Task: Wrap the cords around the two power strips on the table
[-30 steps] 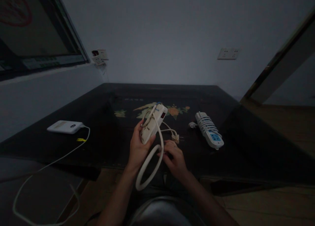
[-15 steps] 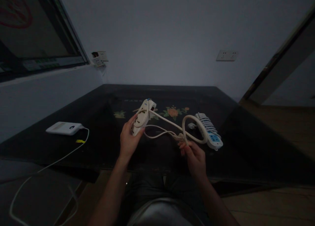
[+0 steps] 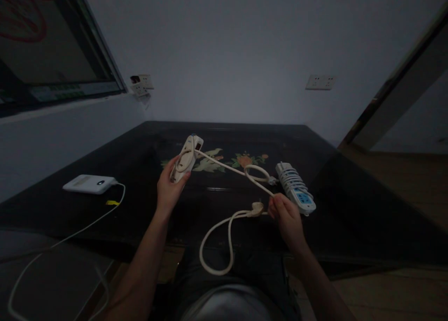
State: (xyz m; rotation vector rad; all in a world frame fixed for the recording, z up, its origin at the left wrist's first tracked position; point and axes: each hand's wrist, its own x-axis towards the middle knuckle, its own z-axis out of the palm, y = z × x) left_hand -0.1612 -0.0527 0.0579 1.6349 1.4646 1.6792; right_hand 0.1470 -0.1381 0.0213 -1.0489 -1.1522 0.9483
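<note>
A white power strip (image 3: 188,158) is gripped in my left hand (image 3: 170,186), tilted above the dark table. Its thick white cord (image 3: 227,165) loops over the sockets and stretches across to my right hand (image 3: 286,217), whose fingers are closed around it. Between the hands the cord makes a small loose loop. The plug (image 3: 257,209) hangs just left of my right hand, and a slack loop of cord drops from there past the table's front edge.
Right of my right hand lies a second power strip (image 3: 304,198) with blue sockets, wrapped in its own cord. A white power bank (image 3: 89,184) with a cable rests at the table's left. Wall sockets (image 3: 321,82) sit behind the dark table (image 3: 224,133).
My hands have moved apart, pulling the cord out between them. The power strip has shifted left in my left hand. The plug now dangles by my right hand with a slack loop below.
</note>
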